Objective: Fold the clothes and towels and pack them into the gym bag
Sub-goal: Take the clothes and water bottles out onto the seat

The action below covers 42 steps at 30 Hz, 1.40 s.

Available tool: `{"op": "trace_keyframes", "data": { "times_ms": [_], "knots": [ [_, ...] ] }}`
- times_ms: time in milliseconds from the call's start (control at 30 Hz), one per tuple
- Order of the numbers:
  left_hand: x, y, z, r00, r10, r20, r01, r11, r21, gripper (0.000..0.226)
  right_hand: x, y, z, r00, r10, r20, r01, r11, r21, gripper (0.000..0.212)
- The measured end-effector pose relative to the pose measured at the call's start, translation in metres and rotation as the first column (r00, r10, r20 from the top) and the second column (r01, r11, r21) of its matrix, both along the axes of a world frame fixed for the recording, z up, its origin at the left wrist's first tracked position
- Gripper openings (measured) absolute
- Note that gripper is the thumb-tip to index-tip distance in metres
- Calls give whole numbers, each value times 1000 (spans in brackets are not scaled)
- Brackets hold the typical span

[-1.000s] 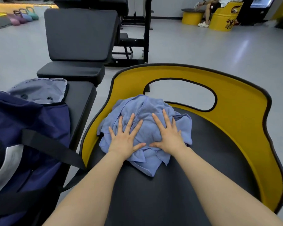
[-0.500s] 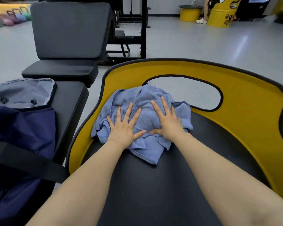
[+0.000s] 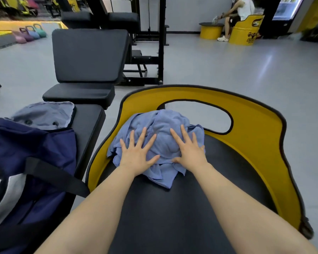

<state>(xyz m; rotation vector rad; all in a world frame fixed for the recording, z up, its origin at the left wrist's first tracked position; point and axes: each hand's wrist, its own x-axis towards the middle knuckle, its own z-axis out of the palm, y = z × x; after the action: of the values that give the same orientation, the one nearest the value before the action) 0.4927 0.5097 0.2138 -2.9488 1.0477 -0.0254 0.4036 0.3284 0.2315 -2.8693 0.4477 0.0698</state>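
A black padded seat with a yellow rim (image 3: 261, 136) carries a crumpled blue towel (image 3: 162, 125) near its far edge. The navy gym bag (image 3: 31, 149) sits on the counter (image 3: 88, 121) beside it. The left hand (image 3: 136, 154) and right hand (image 3: 191, 153) press the towel, fingers spread wide and flat.

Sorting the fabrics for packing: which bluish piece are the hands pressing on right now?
The crumpled light blue towel on the yellow-backed seat; both hands lie flat on it. The grey-blue cloth by the gym bag is untouched.
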Motion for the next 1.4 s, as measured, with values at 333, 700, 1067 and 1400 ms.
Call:
{"op": "trace_keyframes", "data": {
  "times_ms": [333, 700, 1067, 1400],
  "knots": [
    [-82, 7, 73, 987, -149, 61, 150, 989, -13, 89, -110, 8, 54, 997, -76, -20, 73, 991, -111, 101],
    [-211, -29, 140, 898, -415, 148, 425, 904, -44, 87, -274, 7, 116, 971, -220, 98, 236, 953, -191, 103],
    [-373, -120, 146, 692, -712, 122, 718, 696, -10, 87, -483, -24, 115, 812, -581, 62, 583, 800, -142, 94],
    [-518, -179, 80, 452, -888, -83, 891, 447, 75, 70, -678, -14, 56, 546, -835, -72, 832, 550, -67, 87]
  ]
}}
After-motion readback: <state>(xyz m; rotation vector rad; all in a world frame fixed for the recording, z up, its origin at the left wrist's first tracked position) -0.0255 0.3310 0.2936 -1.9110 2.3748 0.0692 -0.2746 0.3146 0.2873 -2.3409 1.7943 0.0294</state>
